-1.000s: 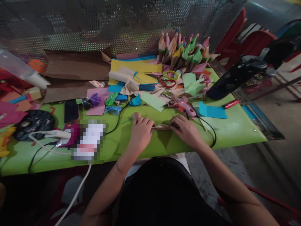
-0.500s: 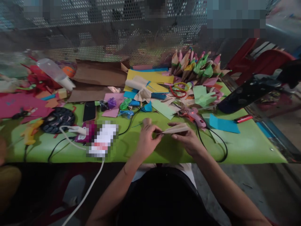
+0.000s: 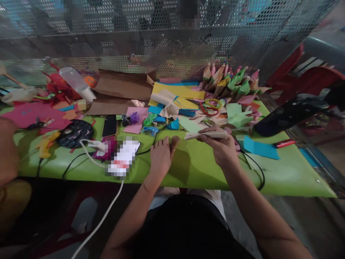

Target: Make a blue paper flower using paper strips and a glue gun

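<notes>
My right hand (image 3: pixel 222 145) pinches a folded strip of pale tan paper (image 3: pixel 192 135) between thumb and fingers, holding it above the table. My left hand (image 3: pixel 161 154) is low over the green table (image 3: pixel 194 165), palm down, its thumb apart from the fingers. At its thumb side shows a small tan piece (image 3: pixel 175 139), hard to tell from the thumb tip. Beyond the hands lie a pale green sheet (image 3: pixel 190 125) and a blue scrap (image 3: pixel 173 124). The pink glue gun (image 3: pixel 237 145) is mostly hidden behind my right hand.
To the left are a blurred phone (image 3: pixel 125 156) with a white cable, a dark phone (image 3: pixel 110 126), a round black tray (image 3: pixel 75 133) and a yellow glue gun (image 3: pixel 47 144). Paper cones (image 3: pixel 226 81) stand at the back; a dark bottle (image 3: pixel 283 115) lies right. Another person's arm (image 3: pixel 8 151) reaches in left.
My left hand has let go of the folded paper and moved left, to the table. My right hand has lifted the paper slightly up and away. The view has shifted a little.
</notes>
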`<state>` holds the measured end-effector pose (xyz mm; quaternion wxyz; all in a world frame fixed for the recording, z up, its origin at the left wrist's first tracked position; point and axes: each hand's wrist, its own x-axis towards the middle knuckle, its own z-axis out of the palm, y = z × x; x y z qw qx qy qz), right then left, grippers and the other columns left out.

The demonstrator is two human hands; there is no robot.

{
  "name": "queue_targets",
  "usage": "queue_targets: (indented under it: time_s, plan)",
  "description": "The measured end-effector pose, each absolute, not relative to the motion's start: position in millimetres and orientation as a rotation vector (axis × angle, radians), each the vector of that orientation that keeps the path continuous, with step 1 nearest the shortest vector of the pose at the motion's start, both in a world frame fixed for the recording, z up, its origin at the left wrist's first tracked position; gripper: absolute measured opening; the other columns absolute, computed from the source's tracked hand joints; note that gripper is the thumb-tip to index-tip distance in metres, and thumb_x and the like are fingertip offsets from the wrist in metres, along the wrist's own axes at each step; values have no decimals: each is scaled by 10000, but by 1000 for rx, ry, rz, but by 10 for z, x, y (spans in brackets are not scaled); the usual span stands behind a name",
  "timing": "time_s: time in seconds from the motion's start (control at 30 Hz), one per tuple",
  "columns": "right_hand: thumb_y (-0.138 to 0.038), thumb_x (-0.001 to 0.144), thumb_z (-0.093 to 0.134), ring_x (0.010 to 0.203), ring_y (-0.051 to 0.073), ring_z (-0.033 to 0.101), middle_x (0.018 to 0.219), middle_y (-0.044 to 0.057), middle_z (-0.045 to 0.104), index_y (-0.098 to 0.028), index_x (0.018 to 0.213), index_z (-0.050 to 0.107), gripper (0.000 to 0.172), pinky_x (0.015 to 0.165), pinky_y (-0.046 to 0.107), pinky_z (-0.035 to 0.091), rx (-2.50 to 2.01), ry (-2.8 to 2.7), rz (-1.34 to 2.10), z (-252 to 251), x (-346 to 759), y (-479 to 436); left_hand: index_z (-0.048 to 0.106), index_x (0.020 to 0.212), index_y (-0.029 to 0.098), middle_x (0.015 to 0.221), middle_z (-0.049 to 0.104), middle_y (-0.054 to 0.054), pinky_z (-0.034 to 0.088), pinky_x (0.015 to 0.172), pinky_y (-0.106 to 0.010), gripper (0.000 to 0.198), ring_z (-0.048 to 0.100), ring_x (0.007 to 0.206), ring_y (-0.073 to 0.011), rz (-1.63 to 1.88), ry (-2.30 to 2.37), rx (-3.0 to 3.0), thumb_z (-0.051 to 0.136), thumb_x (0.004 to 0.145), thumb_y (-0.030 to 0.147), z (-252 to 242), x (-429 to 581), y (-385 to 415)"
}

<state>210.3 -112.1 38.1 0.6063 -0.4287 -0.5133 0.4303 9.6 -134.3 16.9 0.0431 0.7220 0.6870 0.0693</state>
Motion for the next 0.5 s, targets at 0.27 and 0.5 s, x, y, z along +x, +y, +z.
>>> queue_targets:
  time_s: [0.27, 0.5]
  plan:
    - [-398, 718, 877, 765, 194, 699, 855, 30, 747, -243, 821, 783, 208, 729, 365, 600, -967, -1141, 1001, 382, 2041, -1001, 658, 1277, 151, 1149, 708, -142, 528, 954, -398, 367, 689, 1065, -264, 652, 1700, 1945, 572, 921, 165, 119, -176, -1264]
    - [-469, 724, 853, 802, 226, 686, 846, 46, 744, -241, 792, 777, 250, 722, 387, 583, -1017, -1245, 903, 458, 2012, -983, 679, 1134, 143, 1063, 709, -93, 537, 882, -350, 305, 686, 944, -205, 967, 1182, 1445, 626, 877, 300, 127, -147, -1190]
